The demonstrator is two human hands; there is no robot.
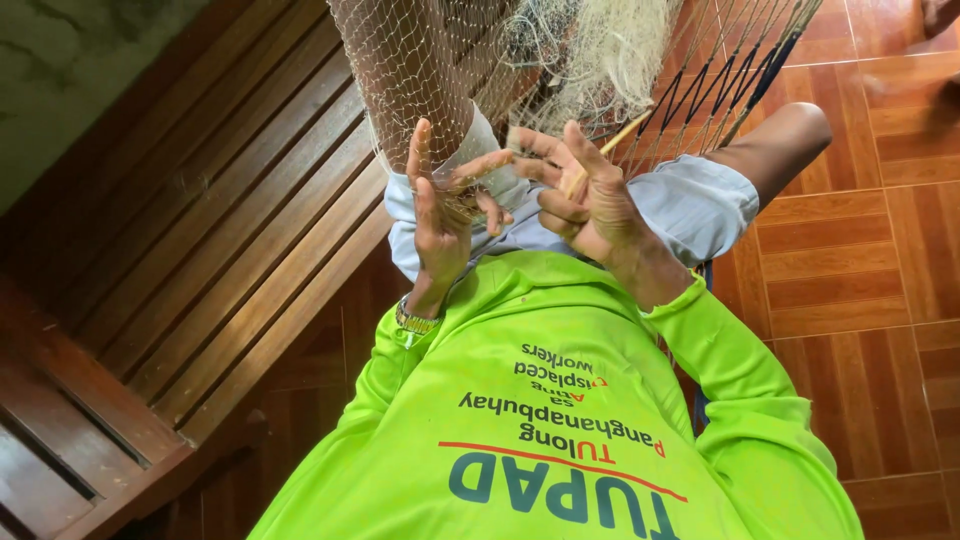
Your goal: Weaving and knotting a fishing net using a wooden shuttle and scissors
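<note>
Head view: left hand (440, 215) raised, fingers pinching net (420, 60); right hand (590, 200) curled, grip around wooden needle (610, 145).

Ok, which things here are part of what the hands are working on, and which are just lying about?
In use:
left hand
right hand
pale knotted fishing net
thin tan wooden netting needle

Lying about:
dark slatted wooden bench
reddish-brown tiled floor

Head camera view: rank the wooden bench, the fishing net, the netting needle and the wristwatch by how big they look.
1. Wooden bench
2. Fishing net
3. Netting needle and wristwatch: both look small and partly hidden, so unranked.
</note>
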